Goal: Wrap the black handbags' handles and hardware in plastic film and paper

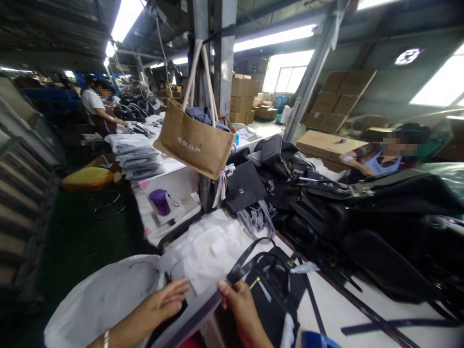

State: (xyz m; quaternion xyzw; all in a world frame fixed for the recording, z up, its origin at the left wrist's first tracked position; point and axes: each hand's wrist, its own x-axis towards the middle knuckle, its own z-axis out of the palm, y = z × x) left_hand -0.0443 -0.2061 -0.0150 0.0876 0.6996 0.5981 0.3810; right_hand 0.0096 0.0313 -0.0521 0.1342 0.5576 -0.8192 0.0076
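My left hand (167, 302) is held over the table's near edge, fingers stretched out and nothing in them. A bracelet shows on its wrist. To its right my right hand (239, 302) is closed, thumb against the fingers, on a black strap (242, 269). A greyish, film-like strip (203, 309) runs from near these fingertips down toward the lower left. Beside the right hand lies a black handbag (270, 302) with a gold-coloured zip and looped handles. A pile of thin white wrapping sheets (208, 241) lies just beyond both hands.
Black bags (326, 208) are heaped on the right; loose black straps (395, 326) lie in front. A tan tote bag (195, 137) hangs from a post. A purple cup (159, 202) stands at the back left. A white sack (105, 299) is at lower left. Co-workers are at far left and right.
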